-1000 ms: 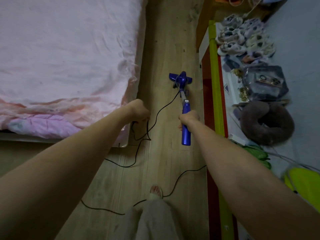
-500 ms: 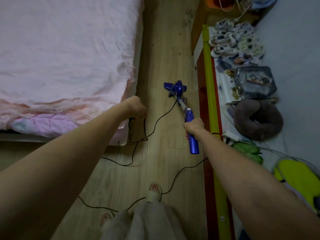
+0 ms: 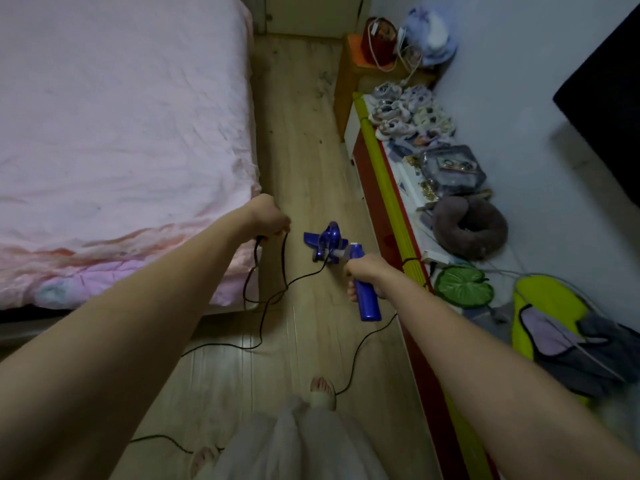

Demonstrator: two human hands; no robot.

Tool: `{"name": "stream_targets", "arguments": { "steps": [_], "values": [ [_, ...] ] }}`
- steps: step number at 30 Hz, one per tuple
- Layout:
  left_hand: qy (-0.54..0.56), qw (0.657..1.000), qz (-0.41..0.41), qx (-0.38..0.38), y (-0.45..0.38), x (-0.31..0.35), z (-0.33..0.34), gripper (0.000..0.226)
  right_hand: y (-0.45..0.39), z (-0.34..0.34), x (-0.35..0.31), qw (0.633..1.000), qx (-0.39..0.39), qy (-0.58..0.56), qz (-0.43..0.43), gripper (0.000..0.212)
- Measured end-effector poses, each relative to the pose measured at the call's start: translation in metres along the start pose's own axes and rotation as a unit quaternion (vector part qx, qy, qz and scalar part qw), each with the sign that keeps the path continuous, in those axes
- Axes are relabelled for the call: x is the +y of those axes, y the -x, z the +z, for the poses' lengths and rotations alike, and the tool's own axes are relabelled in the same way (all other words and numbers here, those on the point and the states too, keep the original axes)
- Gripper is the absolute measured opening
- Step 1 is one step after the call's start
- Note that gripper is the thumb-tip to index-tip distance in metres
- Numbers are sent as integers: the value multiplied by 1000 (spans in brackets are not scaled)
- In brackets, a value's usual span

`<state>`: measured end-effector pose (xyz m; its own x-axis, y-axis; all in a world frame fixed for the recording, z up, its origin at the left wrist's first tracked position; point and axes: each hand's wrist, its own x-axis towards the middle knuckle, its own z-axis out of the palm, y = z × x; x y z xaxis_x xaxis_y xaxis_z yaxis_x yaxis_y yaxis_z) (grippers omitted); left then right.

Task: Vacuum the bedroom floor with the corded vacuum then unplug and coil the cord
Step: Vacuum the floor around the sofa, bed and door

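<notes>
My right hand [image 3: 363,271] grips the blue handle of the corded vacuum [image 3: 367,299]. Its blue floor head [image 3: 323,242] sits on the wooden floor [image 3: 301,140] just beyond my hand, between the bed and the low shelf. My left hand [image 3: 268,216] holds a loop of the black cord [image 3: 263,292] up near the bed's corner. From there the cord hangs down, trails across the floor and runs past my feet.
A bed with a pink sheet [image 3: 121,133] fills the left side. Along the right wall runs a low shelf with a yellow-green edge [image 3: 388,195], carrying small shoes [image 3: 401,109], a brown neck pillow [image 3: 467,226] and bags. My sandalled foot [image 3: 322,389] stands on the floor below.
The vacuum head has been drawn back toward me along the floor. The view has tilted up, showing more of the floor strip ahead. Both hands keep their holds.
</notes>
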<state>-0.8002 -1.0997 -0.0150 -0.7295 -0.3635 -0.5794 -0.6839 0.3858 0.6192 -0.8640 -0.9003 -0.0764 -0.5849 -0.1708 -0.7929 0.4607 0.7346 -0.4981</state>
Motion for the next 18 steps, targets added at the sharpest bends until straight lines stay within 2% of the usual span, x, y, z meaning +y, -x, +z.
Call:
{"name": "stream_targets", "arguments": {
  "steps": [3,6,10,16,18],
  "values": [
    [-24,999,16,-22,29,-25,-14,24,39,46,12,999,9,-29,23,28],
    [-35,999,31,-11,51,-50,-37,20,76,93,14,997,2,-68,37,34],
    [-21,997,72,-12,78,-68,-61,25,116,141,4,985,-3,-167,38,26],
    [-19,995,89,-36,100,-99,-79,23,129,211,6,968,52,-243,28,35],
    [-18,995,87,-39,99,-112,-87,23,127,227,-1,962,61,-267,23,27]
  ]
}}
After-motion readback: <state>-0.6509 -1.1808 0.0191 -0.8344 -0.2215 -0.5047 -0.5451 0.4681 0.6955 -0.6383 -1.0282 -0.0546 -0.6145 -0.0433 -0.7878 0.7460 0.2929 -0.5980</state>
